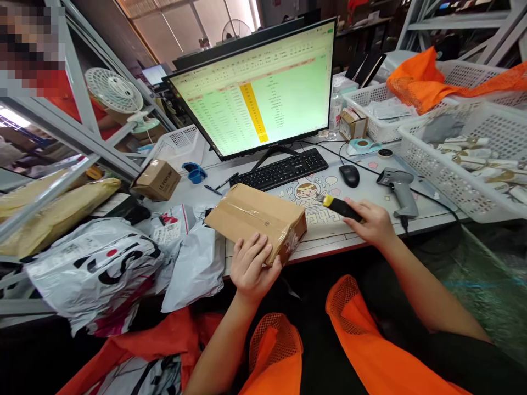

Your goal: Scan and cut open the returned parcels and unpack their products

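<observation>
Nearest, an orange mesh garment hangs at the person's front. Beyond it, the left hand lies on a taped cardboard box, fingers slightly spread over the top, steadying it at the near edge of the desk. The right hand is wrapped round a black and yellow cutter, its tip toward the box but apart from it. The step in hand seems to be holding the box with the cutter ready; any cut would call for a firm hold and left fingers clear of the tip. The box's small round mark is unreadable. Leftward, a labelled bag has print too small to make out. Farther, a small carton bears lettering apparently starting "LE"; the desk mat shows partly covered characters, and the monitor a table too fine to read
</observation>
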The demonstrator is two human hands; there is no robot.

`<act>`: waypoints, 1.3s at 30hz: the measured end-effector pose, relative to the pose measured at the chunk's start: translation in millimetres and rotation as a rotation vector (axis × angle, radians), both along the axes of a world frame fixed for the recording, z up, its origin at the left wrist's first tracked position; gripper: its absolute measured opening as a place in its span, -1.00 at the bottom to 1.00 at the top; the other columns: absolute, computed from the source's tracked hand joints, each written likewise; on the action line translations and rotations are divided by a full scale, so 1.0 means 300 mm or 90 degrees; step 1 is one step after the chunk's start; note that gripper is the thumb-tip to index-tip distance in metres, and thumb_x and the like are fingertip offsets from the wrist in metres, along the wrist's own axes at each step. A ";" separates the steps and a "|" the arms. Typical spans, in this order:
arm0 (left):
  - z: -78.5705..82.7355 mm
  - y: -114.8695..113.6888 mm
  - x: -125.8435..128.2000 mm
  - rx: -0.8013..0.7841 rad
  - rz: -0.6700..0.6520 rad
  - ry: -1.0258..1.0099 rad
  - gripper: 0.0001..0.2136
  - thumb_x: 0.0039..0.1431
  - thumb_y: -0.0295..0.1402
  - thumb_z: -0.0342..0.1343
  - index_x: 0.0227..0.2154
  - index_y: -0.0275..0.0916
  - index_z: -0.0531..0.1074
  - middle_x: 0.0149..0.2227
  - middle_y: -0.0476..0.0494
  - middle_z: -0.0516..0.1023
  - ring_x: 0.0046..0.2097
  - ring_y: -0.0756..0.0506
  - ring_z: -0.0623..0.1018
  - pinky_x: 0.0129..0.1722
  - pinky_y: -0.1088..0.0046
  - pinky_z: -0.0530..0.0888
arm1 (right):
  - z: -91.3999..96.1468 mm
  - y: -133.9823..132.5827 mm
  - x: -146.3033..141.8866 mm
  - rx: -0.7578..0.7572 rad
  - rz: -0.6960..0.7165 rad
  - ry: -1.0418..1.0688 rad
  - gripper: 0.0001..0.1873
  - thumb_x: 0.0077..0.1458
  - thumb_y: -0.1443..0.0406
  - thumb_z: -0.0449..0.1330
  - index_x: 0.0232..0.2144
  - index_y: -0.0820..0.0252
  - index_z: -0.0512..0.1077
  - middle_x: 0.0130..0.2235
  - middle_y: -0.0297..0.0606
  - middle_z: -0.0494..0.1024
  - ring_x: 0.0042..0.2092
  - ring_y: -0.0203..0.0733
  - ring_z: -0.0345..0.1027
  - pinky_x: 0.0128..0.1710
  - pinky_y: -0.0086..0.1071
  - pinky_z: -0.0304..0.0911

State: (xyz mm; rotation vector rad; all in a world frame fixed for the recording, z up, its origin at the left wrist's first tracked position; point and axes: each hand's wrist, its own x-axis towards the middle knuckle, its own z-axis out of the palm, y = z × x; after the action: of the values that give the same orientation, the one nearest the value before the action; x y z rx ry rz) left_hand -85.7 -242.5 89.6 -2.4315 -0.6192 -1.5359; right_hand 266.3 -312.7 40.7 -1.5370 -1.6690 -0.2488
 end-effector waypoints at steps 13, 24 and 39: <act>-0.019 0.018 0.116 -0.030 0.108 0.053 -0.48 0.12 0.14 0.33 -0.04 -0.16 0.56 -0.05 -0.25 0.70 -0.01 -0.30 0.59 0.12 0.07 0.21 | 0.425 -0.141 -0.172 -0.188 0.087 -0.059 -0.59 0.42 0.12 0.11 0.18 0.08 0.54 0.01 -0.19 0.68 -0.06 -0.07 0.58 -0.09 -0.28 0.43; -0.006 -0.043 0.206 -0.053 0.152 0.011 -0.57 0.21 0.09 0.28 -0.11 -0.17 0.59 -0.08 -0.23 0.70 -0.10 -0.27 0.55 -0.06 0.12 0.17 | 0.663 0.052 -0.372 -0.390 0.022 -0.375 -0.65 0.35 0.06 0.16 -0.09 0.02 0.69 -0.27 -0.19 0.70 -0.31 -0.06 0.53 -0.39 -0.31 0.17; 0.012 0.147 0.004 -0.155 -0.015 0.040 -0.38 0.10 0.36 0.12 -0.19 -0.12 0.59 -0.09 -0.24 0.69 -0.03 -0.32 0.56 0.15 -0.01 0.15 | 0.341 -0.057 0.093 -0.516 -0.174 -0.097 -0.54 0.27 -0.01 0.15 -0.04 0.07 0.68 -0.14 -0.12 0.71 -0.11 0.09 0.58 -0.08 -0.16 0.42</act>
State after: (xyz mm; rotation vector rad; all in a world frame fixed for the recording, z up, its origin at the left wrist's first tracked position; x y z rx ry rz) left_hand -84.4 -198.5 93.2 -2.6604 -0.8110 -1.4624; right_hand 294.3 -329.9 143.0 -2.3975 -1.7753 0.2115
